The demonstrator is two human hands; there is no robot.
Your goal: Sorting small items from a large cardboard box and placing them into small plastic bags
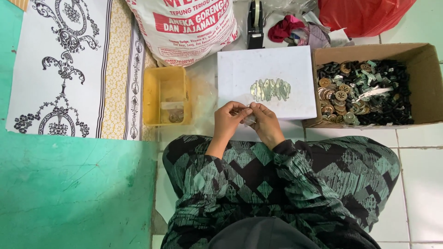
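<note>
My left hand [228,121] and my right hand [266,122] meet in front of me, fingertips together on a small pale piece [249,121] pinched between them. Just beyond my hands lies a white box [295,62] with a row of silvery-green flat pieces [270,89] laid side by side on its top. I sit on the floor; my lap is covered in green and black patterned cloth.
A cardboard box [427,78] of black, brown and silvery small parts stands at the right. A yellow plastic tub [154,94] sits left of the white box. Behind are a large printed sack [184,27], a tape dispenser [254,23], a red bag [362,14] and a patterned cloth [69,64].
</note>
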